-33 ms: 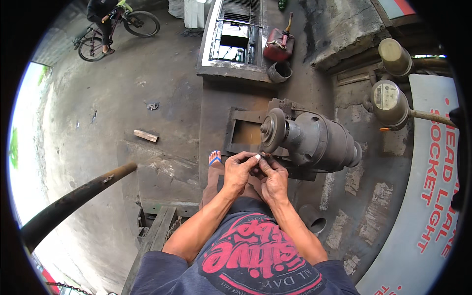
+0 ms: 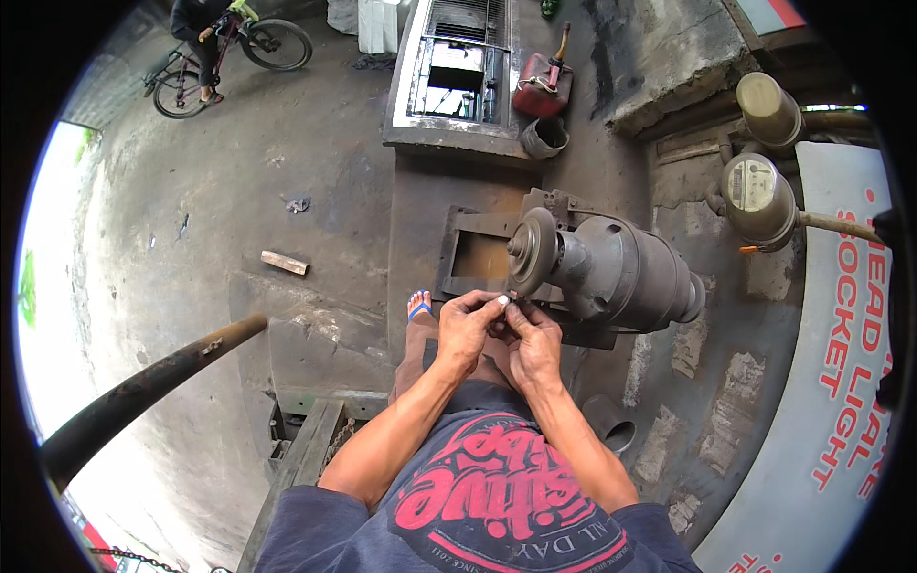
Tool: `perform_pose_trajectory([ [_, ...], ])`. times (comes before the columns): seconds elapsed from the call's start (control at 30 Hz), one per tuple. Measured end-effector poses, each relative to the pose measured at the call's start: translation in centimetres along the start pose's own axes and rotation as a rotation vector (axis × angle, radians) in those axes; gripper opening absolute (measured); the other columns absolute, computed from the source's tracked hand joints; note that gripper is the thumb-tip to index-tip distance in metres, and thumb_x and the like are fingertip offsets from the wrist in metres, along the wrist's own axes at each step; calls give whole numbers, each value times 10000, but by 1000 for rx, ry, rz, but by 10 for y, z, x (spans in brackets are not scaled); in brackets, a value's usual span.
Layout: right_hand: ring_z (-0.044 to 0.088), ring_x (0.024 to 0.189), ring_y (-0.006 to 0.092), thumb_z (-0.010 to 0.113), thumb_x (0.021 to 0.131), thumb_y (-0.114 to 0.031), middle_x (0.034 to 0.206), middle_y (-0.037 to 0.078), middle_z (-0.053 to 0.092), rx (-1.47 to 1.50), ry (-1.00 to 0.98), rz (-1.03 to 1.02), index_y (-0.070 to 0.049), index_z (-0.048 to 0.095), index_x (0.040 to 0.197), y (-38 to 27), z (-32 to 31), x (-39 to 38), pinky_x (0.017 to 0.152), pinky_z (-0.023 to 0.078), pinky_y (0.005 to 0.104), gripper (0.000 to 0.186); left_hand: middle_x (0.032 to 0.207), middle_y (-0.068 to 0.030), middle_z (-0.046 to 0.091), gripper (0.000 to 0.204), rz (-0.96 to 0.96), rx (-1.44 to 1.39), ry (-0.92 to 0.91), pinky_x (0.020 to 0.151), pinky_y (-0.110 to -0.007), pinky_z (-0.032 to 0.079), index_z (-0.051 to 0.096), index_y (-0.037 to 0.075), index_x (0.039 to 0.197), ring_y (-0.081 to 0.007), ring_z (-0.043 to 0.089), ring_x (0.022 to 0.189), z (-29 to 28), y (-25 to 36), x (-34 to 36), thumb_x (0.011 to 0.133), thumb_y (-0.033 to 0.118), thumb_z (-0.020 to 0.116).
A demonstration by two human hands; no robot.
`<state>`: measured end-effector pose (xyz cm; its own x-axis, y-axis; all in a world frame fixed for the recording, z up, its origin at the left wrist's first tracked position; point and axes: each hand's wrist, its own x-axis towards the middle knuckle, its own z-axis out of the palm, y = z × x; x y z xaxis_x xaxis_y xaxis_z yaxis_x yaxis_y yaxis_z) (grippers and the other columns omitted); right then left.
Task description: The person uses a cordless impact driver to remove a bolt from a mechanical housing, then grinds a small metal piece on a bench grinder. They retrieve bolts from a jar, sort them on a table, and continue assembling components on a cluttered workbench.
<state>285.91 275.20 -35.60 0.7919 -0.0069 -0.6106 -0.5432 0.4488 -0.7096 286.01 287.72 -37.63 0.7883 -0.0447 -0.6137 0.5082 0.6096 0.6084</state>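
Head view: small piece, mostly hidden by fingers, was just at the near edge of the grinding wheel; couldn't tell if touching. L hand pinched it btwn thumb & fingers; R hand did likewise, on the right. Wheel sat on the left end of a grey motor, w/ metal frame alongside. Farther off: bucket, then red jerrycan. Left: wood block on ground, pole nearer. Far left: person w/ bike.
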Motion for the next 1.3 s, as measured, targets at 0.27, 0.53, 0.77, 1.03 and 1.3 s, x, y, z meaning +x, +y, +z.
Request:
perform_pose_trajectory([
  [0.27, 691, 808, 195, 664, 1008, -61, 1000, 99, 721, -3, 15, -9, 44, 695, 1147, 0, 1, 1, 744, 599, 340, 177, 887, -35, 710, 167, 1, -91, -17, 643, -228, 494, 741, -16, 1080, -87, 624, 726, -2, -4, 4, 983, 110, 693],
  [0.53, 694, 808, 187, 664, 1010, -64, 984, 103, 722, -10, 45, 54, 41, 688, 1150, -7, 0, -17, 736, 594, 332, 177, 867, -28, 702, 181, -3, -72, -33, 634, -223, 485, 735, -23, 1101, -75, 611, 696, -2, -8, -13, 985, 112, 697],
  [0.77, 696, 835, 187, 653, 1013, -63, 1014, 97, 725, -32, 54, 23, 37, 689, 1158, 0, 1, 7, 771, 595, 328, 180, 872, -23, 712, 200, -32, -105, 6, 616, -219, 476, 735, -17, 1116, -71, 608, 685, -3, -8, 7, 980, 128, 716],
  [1.03, 686, 848, 177, 640, 1024, -74, 1013, 98, 723, -51, -53, -7, 49, 689, 1145, -1, -9, -13, 763, 582, 321, 179, 920, -44, 728, 167, 44, -13, -6, 667, -233, 516, 727, -25, 1109, -82, 647, 794, -1, -16, -15, 1003, 95, 679],
  [1.3, 662, 828, 162, 611, 1040, -69, 1015, 83, 703, 10, -114, 5, 47, 686, 1161, 0, -11, -3, 772, 571, 316, 183, 854, -9, 696, 148, 160, -8, 80, 621, -223, 499, 720, -13, 1040, -59, 611, 714, 7, -18, -15, 964, 110, 750],
])
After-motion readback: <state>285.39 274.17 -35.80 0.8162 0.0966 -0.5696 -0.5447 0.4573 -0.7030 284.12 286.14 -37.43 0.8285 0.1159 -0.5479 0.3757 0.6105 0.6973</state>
